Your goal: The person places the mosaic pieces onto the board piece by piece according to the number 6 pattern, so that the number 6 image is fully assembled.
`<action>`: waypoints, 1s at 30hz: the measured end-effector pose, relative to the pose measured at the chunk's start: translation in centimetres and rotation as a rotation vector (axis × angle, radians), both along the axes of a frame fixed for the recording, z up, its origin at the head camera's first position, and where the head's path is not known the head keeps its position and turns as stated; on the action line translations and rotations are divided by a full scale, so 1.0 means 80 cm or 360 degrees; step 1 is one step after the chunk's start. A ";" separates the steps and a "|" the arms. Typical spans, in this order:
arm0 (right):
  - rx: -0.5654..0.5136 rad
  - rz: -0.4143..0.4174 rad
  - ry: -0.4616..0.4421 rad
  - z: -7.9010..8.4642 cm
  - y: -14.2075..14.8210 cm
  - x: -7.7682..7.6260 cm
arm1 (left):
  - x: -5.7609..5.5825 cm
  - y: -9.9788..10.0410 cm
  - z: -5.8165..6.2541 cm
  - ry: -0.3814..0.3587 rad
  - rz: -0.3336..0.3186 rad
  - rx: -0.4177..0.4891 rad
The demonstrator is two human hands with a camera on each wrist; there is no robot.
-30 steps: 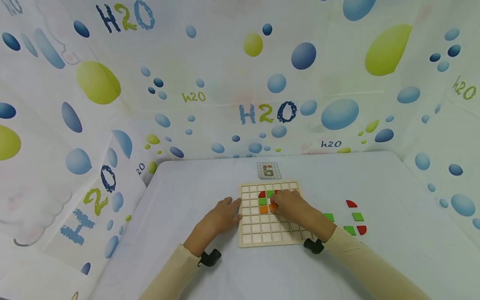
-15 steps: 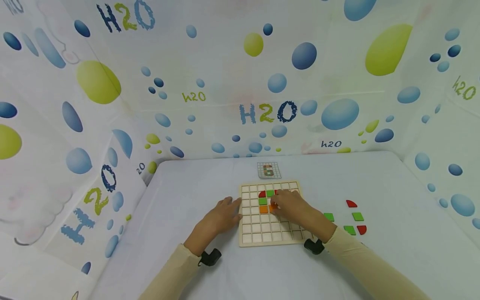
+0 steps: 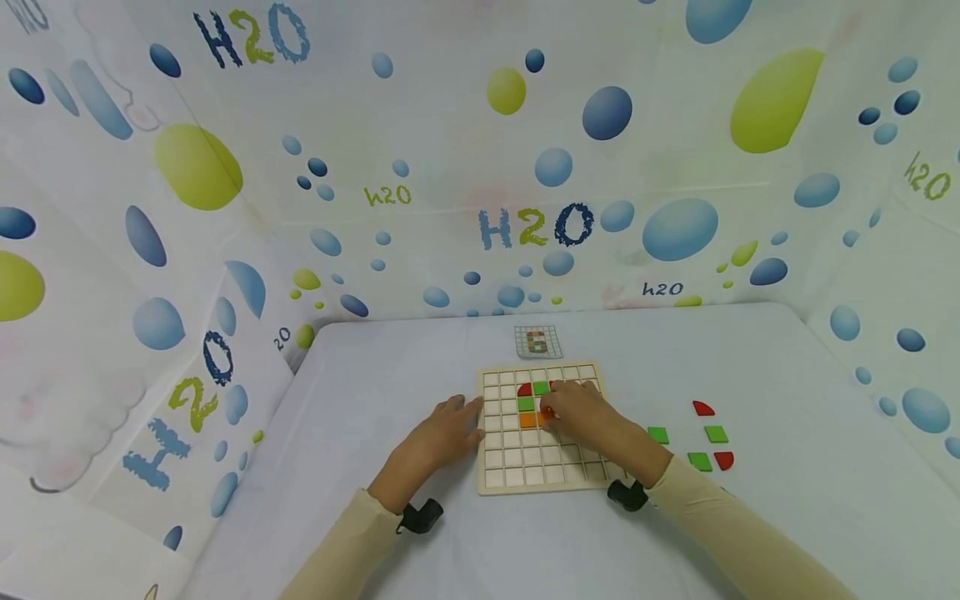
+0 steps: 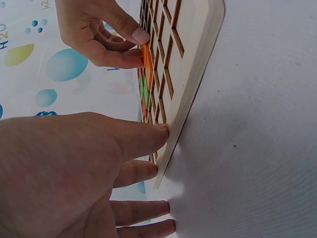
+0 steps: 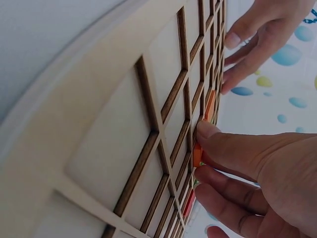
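Observation:
A wooden grid board (image 3: 525, 477) lies flat on the white table. My right hand (image 3: 585, 412) reaches over it and pinches an orange square tile (image 5: 197, 154) between thumb and fingers, at a cell in the board's middle. Left of that tile sits another orange tile (image 3: 528, 419), with a green tile (image 3: 526, 403) and a red quarter-round tile (image 3: 524, 389) behind it. A further green tile (image 3: 541, 387) stands in the back row, and red beside it is partly hidden by my hand. My left hand (image 3: 448, 432) touches the board's left edge with thumb and fingers extended.
Right of the board lie several loose tiles, among them a red quarter-round (image 3: 702, 408), a green square (image 3: 716, 434) and another red quarter-round (image 3: 723, 459). Behind the board lies a gridded pattern card (image 3: 537, 342). A printed curtain (image 3: 450, 125) surrounds the table.

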State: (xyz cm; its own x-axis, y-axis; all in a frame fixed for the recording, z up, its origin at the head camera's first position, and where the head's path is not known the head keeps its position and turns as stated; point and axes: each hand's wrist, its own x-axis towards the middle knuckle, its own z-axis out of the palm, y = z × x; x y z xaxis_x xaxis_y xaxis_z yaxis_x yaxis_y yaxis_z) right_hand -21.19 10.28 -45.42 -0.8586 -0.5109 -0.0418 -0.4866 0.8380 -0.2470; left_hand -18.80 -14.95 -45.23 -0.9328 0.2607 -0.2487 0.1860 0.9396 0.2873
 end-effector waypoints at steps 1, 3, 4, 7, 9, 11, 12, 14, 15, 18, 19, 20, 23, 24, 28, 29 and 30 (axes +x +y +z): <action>-0.0008 -0.0003 -0.0003 0.000 0.000 0.000 | 0.000 0.000 0.000 -0.0003 0.0002 -0.0004; -0.0019 -0.0008 -0.0007 -0.001 0.000 0.000 | 0.000 0.000 0.000 -0.0002 0.0003 -0.0002; -0.0024 -0.0009 -0.0007 -0.001 0.000 0.000 | 0.000 0.000 0.000 -0.0003 0.0004 -0.0002; -0.0032 -0.0007 0.0004 -0.003 0.000 0.000 | 0.001 0.001 0.000 -0.0009 0.0007 -0.0006; -0.0028 -0.0002 0.0017 -0.004 0.001 0.000 | 0.001 0.001 0.000 -0.0011 0.0009 -0.0003; -0.0036 0.0005 0.0035 -0.004 0.002 0.000 | 0.002 0.001 0.000 -0.0013 0.0011 -0.0002; -0.0037 0.0008 0.0044 -0.004 0.002 0.000 | 0.002 0.001 0.000 -0.0010 0.0009 0.0001; -0.0035 0.0009 0.0059 -0.004 0.002 0.000 | 0.002 0.001 0.001 -0.0003 0.0004 0.0003; -0.0039 0.0010 0.0065 -0.004 0.002 0.000 | 0.002 0.001 0.001 -0.0001 0.0002 0.0003; -0.0032 0.0013 0.0076 -0.004 0.003 0.000 | 0.002 0.001 0.000 0.0005 -0.0004 0.0007; -0.0032 0.0016 0.0082 -0.005 0.003 0.000 | 0.002 0.001 0.000 0.0003 -0.0004 0.0009; -0.0032 0.0017 0.0089 -0.005 0.003 0.000 | 0.002 0.001 0.000 0.0002 -0.0004 0.0010; -0.0013 0.0017 0.0106 -0.005 0.005 0.001 | 0.001 0.001 -0.001 -0.0006 -0.0001 0.0008; -0.0018 0.0010 0.0102 -0.004 0.005 0.001 | 0.001 0.001 -0.002 -0.0008 -0.0001 0.0006; -0.0029 -0.0030 0.0090 0.003 0.011 0.000 | 0.000 0.001 -0.003 -0.0010 0.0002 0.0001; -0.0032 -0.0037 0.0085 0.006 0.014 0.000 | 0.000 0.001 -0.004 -0.0010 0.0003 0.0002; -0.0026 -0.0041 0.0094 0.008 0.017 -0.001 | 0.000 0.001 -0.004 -0.0009 0.0004 0.0004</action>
